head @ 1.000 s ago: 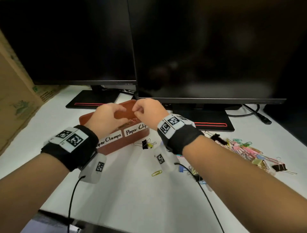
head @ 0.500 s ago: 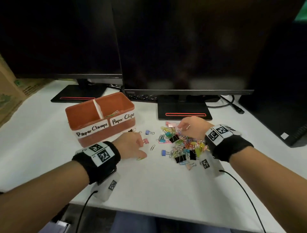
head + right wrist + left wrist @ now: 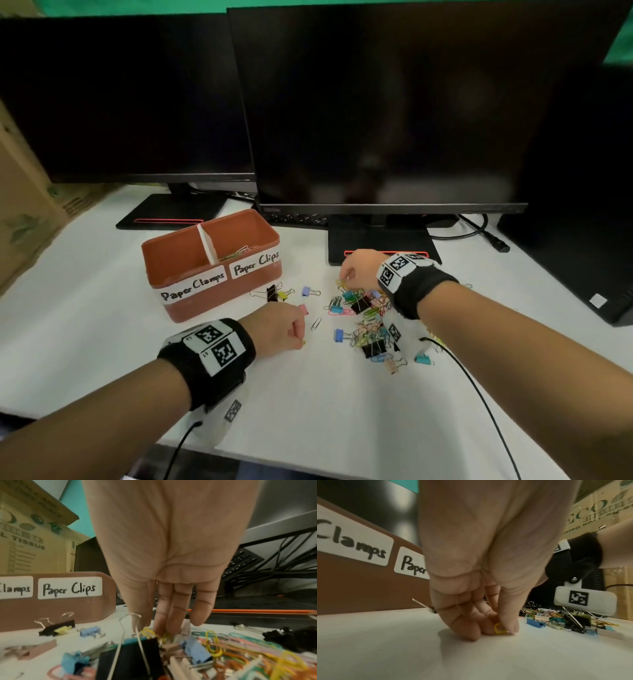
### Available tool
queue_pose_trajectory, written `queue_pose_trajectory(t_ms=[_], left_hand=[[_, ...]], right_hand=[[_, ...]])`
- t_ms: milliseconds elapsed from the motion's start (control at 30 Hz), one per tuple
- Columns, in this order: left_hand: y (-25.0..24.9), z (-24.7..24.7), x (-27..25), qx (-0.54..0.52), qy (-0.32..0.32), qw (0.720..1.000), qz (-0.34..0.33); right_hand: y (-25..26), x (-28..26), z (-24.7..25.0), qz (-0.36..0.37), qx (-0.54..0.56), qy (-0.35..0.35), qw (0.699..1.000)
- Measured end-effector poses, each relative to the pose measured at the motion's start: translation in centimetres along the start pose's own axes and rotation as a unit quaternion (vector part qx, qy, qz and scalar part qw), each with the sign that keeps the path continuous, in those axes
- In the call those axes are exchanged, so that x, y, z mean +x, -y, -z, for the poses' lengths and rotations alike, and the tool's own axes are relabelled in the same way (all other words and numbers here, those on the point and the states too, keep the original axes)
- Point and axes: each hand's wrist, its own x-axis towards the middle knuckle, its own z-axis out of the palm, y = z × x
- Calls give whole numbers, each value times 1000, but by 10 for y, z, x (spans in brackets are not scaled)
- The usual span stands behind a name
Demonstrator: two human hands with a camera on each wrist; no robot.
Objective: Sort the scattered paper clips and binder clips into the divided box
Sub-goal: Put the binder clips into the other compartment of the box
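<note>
Head view: box (image 3: pixel 212 274) far left, a few paper clips in its right half, left half looks bare. Most of the pile (image 3: pixel 366 318) unsorted, right of the box.
Left wrist: left hand (image 3: pixel 488 574) pinches a yellow clip (image 3: pixel 498 628) on the desk.
Right wrist: right hand (image 3: pixel 164 555) fingertips down in the pile, grip unclear.

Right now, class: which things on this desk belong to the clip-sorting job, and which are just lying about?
Job:
- divided orange box
- mixed pile of coloured clips
- yellow paper clip pinched by left hand
- right hand

Lying about:
- two black monitors
- cardboard carton
- black cable
</note>
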Motion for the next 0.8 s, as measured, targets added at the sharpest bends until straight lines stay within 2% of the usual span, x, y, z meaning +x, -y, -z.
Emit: queue_pose_trajectory(t_ms=[167,367,533,633,800], left_hand=[[-12,0,19,-75,-46,996,3],[-30,1,50,-18,-21,1000,10],[-36,3,61,35,-14,999,-4],[-33,2,62,37,-10,999,-12],[-23,1,58,23,-20,999,-15]], right_hand=[[-3,11,-7,-12,2,-9,1000],[-9,13,-13,-15,26,17,999],[-19,-2,-4,16,101,-42,994],[-25,-14,3,34,101,-75,992],[-19,-23,1,73,98,-44,992]])
